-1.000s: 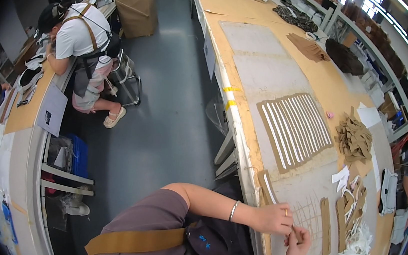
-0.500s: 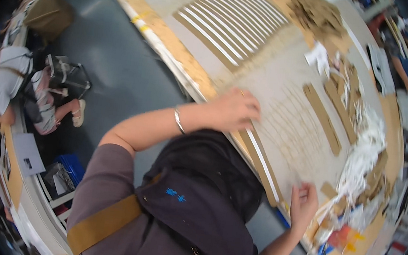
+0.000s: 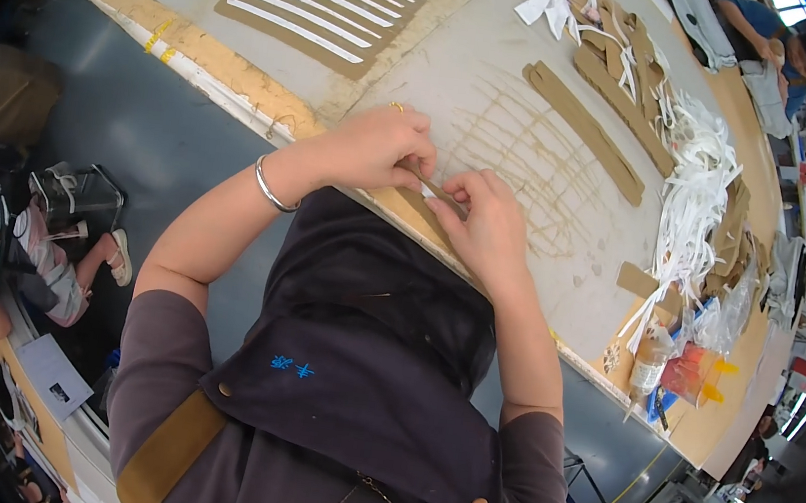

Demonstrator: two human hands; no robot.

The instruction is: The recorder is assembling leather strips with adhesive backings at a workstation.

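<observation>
Both hands meet at the near edge of the long grey-topped workbench (image 3: pixel 503 74), working on a narrow brown strip of leather-like material (image 3: pixel 433 191) that lies flat on the grey surface just in from the bench's tan edge. The left hand (image 3: pixel 375 144) has its thumb and forefinger closed on the strip's left end, the other fingers curled under; the right hand (image 3: pixel 486 223) pinches the strip a little further along, fingertips pressed together over it, so both grips are tight and nearly touching. To do this well, it seems best to keep the strip flat against the bench, hold one end steady while the other fingers work along it, and keep it in line with the faint brown glue-like streaks (image 3: pixel 523 156) on the surface beside it. Longer brown strips (image 3: pixel 586 131) lie further out, a heap of white strips (image 3: pixel 699 186) lies to the right, and a small plastic bottle (image 3: pixel 647 359) stands near the bench edge.
</observation>
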